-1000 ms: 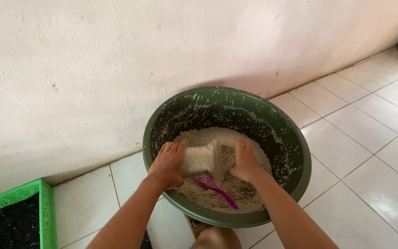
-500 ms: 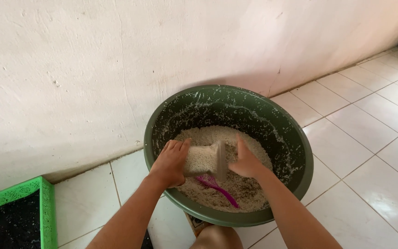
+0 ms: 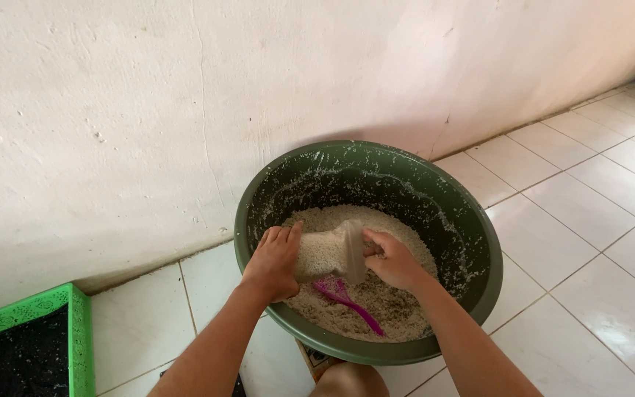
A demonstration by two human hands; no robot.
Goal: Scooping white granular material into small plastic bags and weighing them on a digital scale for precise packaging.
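Note:
A large dark green basin (image 3: 472, 242) stands on the tiled floor against the wall, partly filled with pale, grainy material (image 3: 398, 235). My left hand (image 3: 273, 261) and my right hand (image 3: 391, 261) together hold a clear plastic bag (image 3: 328, 254) stuffed with the same grainy material, lying sideways just above the heap. The left hand wraps the bag's filled end and the right hand pinches its neck. A purple plastic scoop (image 3: 347, 301) lies on the material right under the bag.
A green plastic tray (image 3: 34, 305) with dark contents sits on the floor at the lower left. A white rough wall (image 3: 185, 110) rises behind the basin. White floor tiles (image 3: 589, 198) stretch to the right. My knee (image 3: 350, 381) shows below the basin.
Both hands have stayed on the bag, shifting slightly on it, and the right hand has closed tighter at the neck. The scoop has not moved.

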